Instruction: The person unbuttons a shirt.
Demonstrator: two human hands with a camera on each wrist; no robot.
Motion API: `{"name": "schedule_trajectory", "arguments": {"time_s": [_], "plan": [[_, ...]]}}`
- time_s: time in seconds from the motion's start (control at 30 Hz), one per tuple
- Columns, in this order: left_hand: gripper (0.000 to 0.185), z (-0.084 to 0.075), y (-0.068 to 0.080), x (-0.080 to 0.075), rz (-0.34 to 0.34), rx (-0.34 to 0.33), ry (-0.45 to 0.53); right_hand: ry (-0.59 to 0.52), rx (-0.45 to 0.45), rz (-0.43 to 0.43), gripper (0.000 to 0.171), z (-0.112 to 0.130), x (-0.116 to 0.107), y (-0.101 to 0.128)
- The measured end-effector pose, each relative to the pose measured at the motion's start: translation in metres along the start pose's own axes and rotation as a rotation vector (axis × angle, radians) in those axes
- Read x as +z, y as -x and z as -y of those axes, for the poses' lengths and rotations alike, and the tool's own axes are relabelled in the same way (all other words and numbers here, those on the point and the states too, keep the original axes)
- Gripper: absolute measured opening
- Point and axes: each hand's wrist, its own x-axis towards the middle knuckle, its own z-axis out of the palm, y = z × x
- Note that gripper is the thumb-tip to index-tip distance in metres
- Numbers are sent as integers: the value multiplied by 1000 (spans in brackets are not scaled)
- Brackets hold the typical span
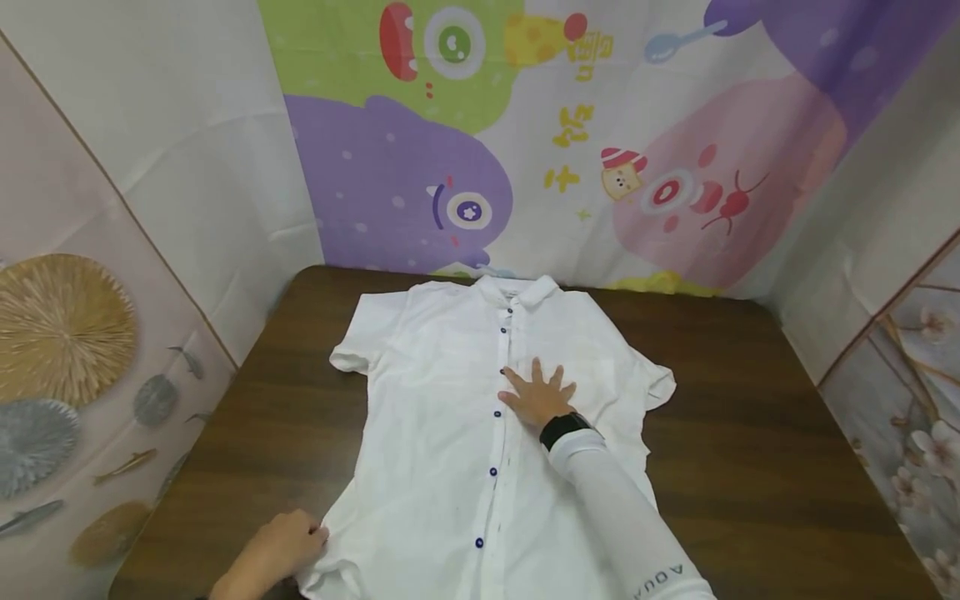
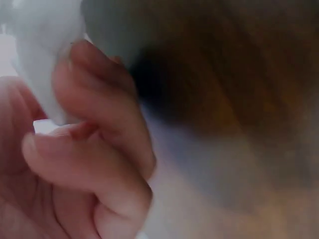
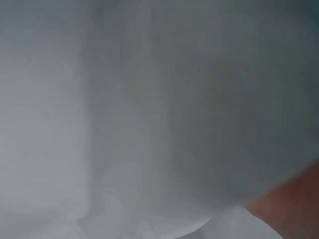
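Note:
A white short-sleeved shirt (image 1: 442,392) with dark blue buttons lies face up on the brown table (image 1: 750,400), collar toward the wall. My right hand (image 1: 538,393) lies flat on the shirt's chest beside the button line, fingers spread. A black watch and a white sleeve cover that wrist and arm. My left hand (image 1: 281,546) grips the shirt's lower left hem corner at the table's near edge. In the left wrist view the curled fingers (image 2: 94,149) pinch white cloth (image 2: 45,50). The right wrist view is filled with blurred white shirt fabric (image 3: 149,114).
Cloth backdrops with cartoon monsters (image 1: 465,150) and printed panels wall in the table on three sides. Bare tabletop shows to the left (image 1: 285,417) and right of the shirt.

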Motion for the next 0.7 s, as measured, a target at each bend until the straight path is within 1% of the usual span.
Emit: {"name": "schedule_trajectory", "arguments": {"time_s": [0.07, 0.13, 0.2, 0.23, 0.27, 0.3, 0.37, 0.43, 0.5, 0.53, 0.57, 0.63, 0.7], "plan": [[21, -4, 0, -4, 32, -18, -48, -8, -8, 15, 60, 0, -3, 1], [21, -10, -2, -13, 27, -27, -111, -40, -27, 24, 60, -1, -6, 3], [22, -18, -6, -24, -7, -14, -152, -69, -50, 20, 60, -4, -10, 4], [22, -23, -8, -29, -36, 5, -161, -80, -62, 9, 60, -6, -12, 5], [21, -29, -12, -34, -80, 36, -169, -94, -71, -3, 59, -9, -14, 6], [18, -34, -17, -39, -148, 81, -170, -101, -88, -26, 59, -12, -16, 8], [15, -48, -28, -45, -309, 200, -177, -91, -133, -81, 58, -18, -22, 15], [11, -61, -40, -49, -464, 332, -209, -79, -190, -154, 57, -24, -29, 24], [16, -76, -53, -51, -583, 427, -250, -61, -254, -235, 57, -30, -36, 35], [21, -83, -58, -52, -611, 464, -272, -45, -277, -274, 58, -33, -39, 41], [26, -90, -64, -53, -622, 495, -290, -29, -293, -308, 59, -36, -42, 46], [37, -102, -74, -54, -607, 539, -309, 19, -312, -364, 64, -41, -44, 55], [46, -112, -84, -53, -580, 576, -330, 75, -312, -396, 70, -45, -46, 62]]}}
